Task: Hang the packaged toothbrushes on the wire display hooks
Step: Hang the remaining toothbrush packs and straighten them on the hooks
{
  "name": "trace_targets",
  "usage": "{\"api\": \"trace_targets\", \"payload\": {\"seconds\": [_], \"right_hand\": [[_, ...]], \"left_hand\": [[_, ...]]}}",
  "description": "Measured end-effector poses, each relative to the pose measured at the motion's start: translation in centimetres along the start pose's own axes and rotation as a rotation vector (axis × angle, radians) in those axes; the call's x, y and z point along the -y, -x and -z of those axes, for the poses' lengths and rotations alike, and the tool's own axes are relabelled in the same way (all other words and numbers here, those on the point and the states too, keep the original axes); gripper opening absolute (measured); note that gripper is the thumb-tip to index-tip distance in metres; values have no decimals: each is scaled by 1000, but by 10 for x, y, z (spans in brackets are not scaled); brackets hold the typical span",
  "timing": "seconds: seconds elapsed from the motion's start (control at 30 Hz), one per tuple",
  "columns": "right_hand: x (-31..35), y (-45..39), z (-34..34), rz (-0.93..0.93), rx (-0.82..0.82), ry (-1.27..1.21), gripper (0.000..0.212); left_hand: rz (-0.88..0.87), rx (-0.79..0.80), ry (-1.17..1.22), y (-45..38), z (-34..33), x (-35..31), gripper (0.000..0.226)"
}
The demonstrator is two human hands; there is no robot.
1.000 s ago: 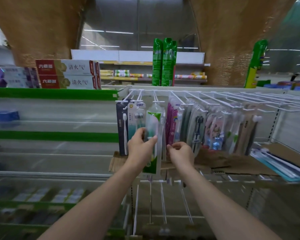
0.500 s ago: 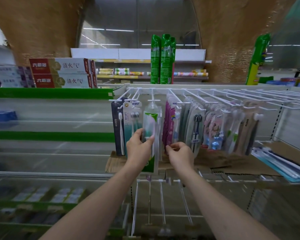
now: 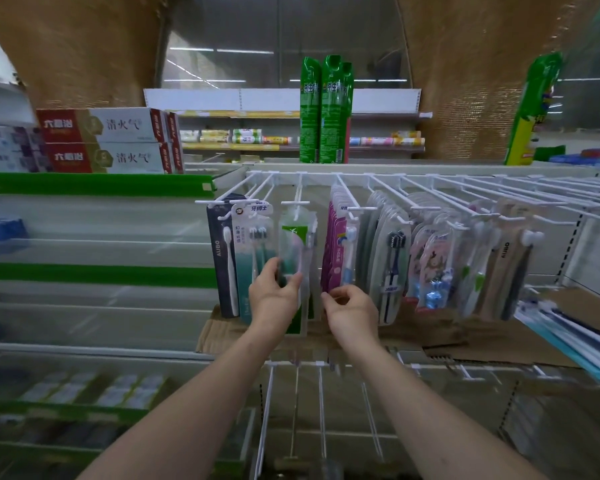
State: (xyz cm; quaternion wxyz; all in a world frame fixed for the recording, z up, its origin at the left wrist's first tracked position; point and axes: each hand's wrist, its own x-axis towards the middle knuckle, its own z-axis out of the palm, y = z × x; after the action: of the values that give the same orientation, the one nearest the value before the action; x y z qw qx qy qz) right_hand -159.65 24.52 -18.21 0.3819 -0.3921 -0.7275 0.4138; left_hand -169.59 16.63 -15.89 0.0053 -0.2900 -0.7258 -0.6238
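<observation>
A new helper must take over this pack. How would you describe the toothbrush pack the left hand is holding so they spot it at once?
Find the white wire hook rack below the tall green bags. At its left end, the third hook holds the clear pack with a green stripe, gripped low by the left hand. Its neighbours are a teal pack on its left and magenta packs on its right.

At frame centre the left hand grips a clear green-topped pack that hangs at a white wire hook. Just right, the right hand has curled fingers at the bottom of the purple packs. More packs hang rightward; red toothpaste boxes sit upper left.
</observation>
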Motion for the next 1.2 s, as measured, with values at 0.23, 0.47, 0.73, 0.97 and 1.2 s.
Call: {"api": "trace_targets", "payload": {"seconds": [0.23,0.47,0.73,0.97,1.2], "right_hand": [[-18,-10,1,63,41,170,13],[-43,-16,8,191,126,297,19],[-49,-16,2,231,203,434,24],[-49,16,9,245,200,422,24],[-38,49,42,277,118,518,37]], "left_hand": [[43,-19,-134,-4,-13,17,24],[156,-27,-256,6,-20,39,37],[249,-26,-467,24,-12,41,42],[222,24,-449,48,14,39,38],[77,128,-591,72,25,17,27]]}}
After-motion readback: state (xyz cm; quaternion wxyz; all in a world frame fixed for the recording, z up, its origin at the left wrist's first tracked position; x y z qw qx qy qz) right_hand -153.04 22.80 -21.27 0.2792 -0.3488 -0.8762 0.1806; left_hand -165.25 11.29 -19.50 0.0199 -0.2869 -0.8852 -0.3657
